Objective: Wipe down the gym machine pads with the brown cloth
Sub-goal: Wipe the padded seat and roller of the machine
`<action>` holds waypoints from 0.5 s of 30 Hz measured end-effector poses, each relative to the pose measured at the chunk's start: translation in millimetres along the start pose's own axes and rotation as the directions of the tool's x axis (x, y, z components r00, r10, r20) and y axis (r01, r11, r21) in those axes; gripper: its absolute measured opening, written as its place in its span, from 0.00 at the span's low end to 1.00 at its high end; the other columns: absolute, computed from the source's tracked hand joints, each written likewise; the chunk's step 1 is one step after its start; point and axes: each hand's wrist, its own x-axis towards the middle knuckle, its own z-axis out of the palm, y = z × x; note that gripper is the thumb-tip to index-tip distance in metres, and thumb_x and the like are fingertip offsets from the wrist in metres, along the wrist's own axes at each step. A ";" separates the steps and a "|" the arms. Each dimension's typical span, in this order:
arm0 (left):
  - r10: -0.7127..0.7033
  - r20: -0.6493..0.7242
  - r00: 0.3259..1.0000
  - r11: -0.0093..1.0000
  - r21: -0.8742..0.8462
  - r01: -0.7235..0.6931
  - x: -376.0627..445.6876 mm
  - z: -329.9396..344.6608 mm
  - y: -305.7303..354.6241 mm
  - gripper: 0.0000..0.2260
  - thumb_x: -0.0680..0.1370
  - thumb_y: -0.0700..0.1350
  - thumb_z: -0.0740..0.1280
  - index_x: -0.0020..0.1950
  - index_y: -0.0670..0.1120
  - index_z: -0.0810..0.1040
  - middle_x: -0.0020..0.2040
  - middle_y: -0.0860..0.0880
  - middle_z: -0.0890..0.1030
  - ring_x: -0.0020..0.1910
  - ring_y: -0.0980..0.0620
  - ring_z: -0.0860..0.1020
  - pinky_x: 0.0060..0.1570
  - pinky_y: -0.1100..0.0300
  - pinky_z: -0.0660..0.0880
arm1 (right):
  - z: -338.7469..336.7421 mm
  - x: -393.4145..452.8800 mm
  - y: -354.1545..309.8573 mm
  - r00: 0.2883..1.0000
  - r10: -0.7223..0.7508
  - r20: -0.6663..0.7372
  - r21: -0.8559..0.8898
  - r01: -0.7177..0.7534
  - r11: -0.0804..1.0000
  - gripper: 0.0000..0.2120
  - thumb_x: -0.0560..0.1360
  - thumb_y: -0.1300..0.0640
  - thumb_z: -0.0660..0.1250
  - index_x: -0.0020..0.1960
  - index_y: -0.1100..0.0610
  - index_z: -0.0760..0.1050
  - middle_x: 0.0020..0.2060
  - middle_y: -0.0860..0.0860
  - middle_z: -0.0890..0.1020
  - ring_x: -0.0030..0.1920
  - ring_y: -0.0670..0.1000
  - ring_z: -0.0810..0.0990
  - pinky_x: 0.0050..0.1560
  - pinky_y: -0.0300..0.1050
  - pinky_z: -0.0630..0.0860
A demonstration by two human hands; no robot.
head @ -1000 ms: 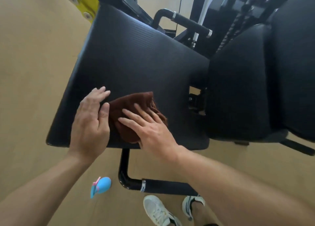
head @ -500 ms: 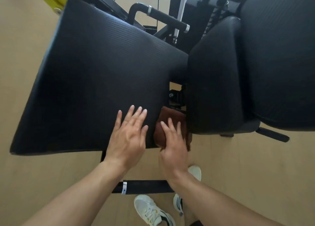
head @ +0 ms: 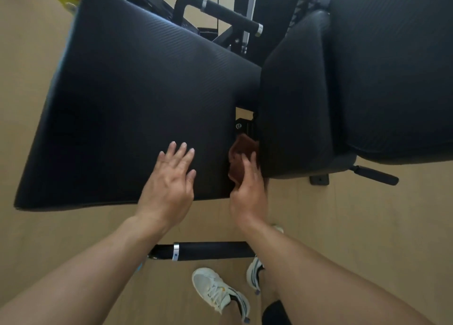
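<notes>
Between pads (head: 152,99), brown cloth (head: 241,156)

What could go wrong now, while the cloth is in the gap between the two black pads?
1. The brown cloth sits deep in the gap, close to a metal bracket; it might snag there.
2. The right hand is squeezed between the seat pad and the back pad, so its fingers could get scraped.
3. The left hand presses flat near the pad's edge and may slip off.

brown cloth (head: 241,156) half hidden in pad gap | back pad (head: 392,67) cut off (right edge)
</notes>
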 end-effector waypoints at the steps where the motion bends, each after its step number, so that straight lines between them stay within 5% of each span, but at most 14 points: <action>1: 0.003 0.029 1.000 1.000 -0.005 -0.003 -5.6 -0.3 0.2 0.23 0.85 0.47 0.55 0.80 0.47 0.59 0.81 0.52 0.57 0.80 0.59 0.45 0.78 0.61 0.38 | 1.5 -9.8 -1.4 0.998 0.051 -0.039 0.008 -0.050 0.999 0.36 0.78 0.67 0.63 0.80 0.46 0.58 0.82 0.44 0.56 0.80 0.50 0.56 0.77 0.54 0.62; 6: -0.146 0.074 0.987 0.915 -0.368 0.163 -68.0 -13.1 8.4 0.20 0.84 0.47 0.56 0.77 0.56 0.64 0.77 0.62 0.61 0.79 0.63 0.53 0.78 0.61 0.47 | 5.9 -46.2 -44.1 0.976 0.213 0.053 0.046 -0.215 0.976 0.36 0.76 0.73 0.59 0.80 0.50 0.59 0.82 0.47 0.56 0.82 0.52 0.46 0.77 0.49 0.60; 8: -0.315 0.007 0.949 0.828 -0.486 0.279 -96.9 -30.6 17.2 0.19 0.85 0.46 0.57 0.76 0.55 0.67 0.76 0.59 0.66 0.78 0.61 0.59 0.77 0.62 0.54 | 7.7 -60.3 -77.9 0.974 0.164 0.158 0.024 -0.170 0.985 0.34 0.77 0.70 0.58 0.79 0.48 0.61 0.81 0.46 0.58 0.82 0.52 0.49 0.77 0.49 0.59; 10: -0.526 -0.026 0.850 0.735 -0.517 0.439 -122.8 -48.0 19.6 0.19 0.85 0.49 0.57 0.76 0.54 0.68 0.74 0.56 0.70 0.75 0.54 0.66 0.74 0.57 0.61 | 2.2 -74.3 -114.5 0.929 0.128 0.347 0.091 -0.170 0.981 0.28 0.80 0.64 0.58 0.76 0.44 0.66 0.77 0.46 0.67 0.78 0.54 0.63 0.75 0.50 0.64; 12: -0.675 0.035 0.737 0.560 -0.626 0.543 -141.4 -61.5 17.7 0.18 0.84 0.55 0.56 0.74 0.56 0.70 0.71 0.54 0.74 0.73 0.49 0.70 0.72 0.51 0.66 | -7.7 -84.9 -144.4 0.831 0.130 0.541 0.248 -0.306 0.919 0.16 0.83 0.56 0.59 0.67 0.44 0.74 0.63 0.48 0.80 0.62 0.52 0.79 0.64 0.47 0.75; 15: -0.689 0.246 0.682 0.210 -0.832 0.513 -158.6 -80.4 25.1 0.21 0.82 0.61 0.57 0.67 0.52 0.78 0.60 0.49 0.84 0.62 0.47 0.80 0.63 0.49 0.74 | -28.9 -108.3 -172.0 0.712 0.063 0.700 0.314 -0.386 0.868 0.09 0.82 0.59 0.63 0.58 0.51 0.80 0.52 0.51 0.85 0.51 0.51 0.82 0.57 0.46 0.77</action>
